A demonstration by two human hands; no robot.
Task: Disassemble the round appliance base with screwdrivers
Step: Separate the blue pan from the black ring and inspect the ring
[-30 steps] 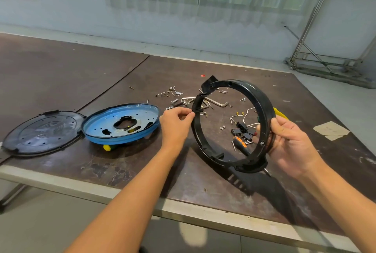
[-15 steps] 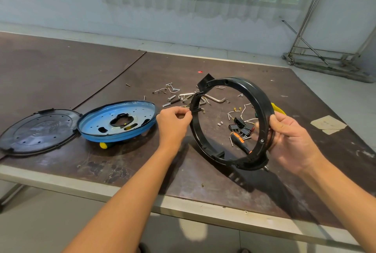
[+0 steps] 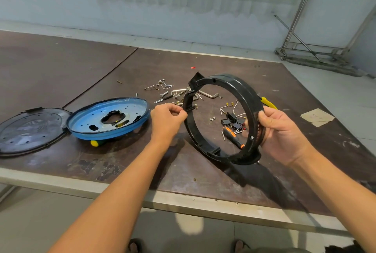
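Our left hand [image 3: 167, 119], at the centre of the frame, has thumb and forefinger closed in a pinch on the small bracket [image 3: 188, 102] on the left side of the black ring [image 3: 250, 95]. Our right hand [image 3: 282, 132], at centre right, wraps its fingers round the opposite side and holds the ring on edge, tilted, above the table [image 3: 122, 161]. We cannot tell whether its lowest part touches the top.

The step in hand looks to us like freeing that bracket from the ring. To do it well, we would let the right hand do the bracing and the left hand do only the fine work. We would pull along the bracket's seat and not twist, since thin plastic of this kind is likely to snap.

Before pulling harder we should check for a fastener. A screw head [image 3: 251, 137] shows on the ring's inner face just beside our right thumb, so others may be hidden. If one holds the bracket, the orange-handled screwdriver [image 3: 232, 133] lies on the table, seen through the ring.

Anything that comes off belongs with the loose screws [image 3: 173, 92] above the left hand. The blue plate [image 3: 91, 114] and black cover [image 3: 30, 128] lie at the left, well apart from the ring.
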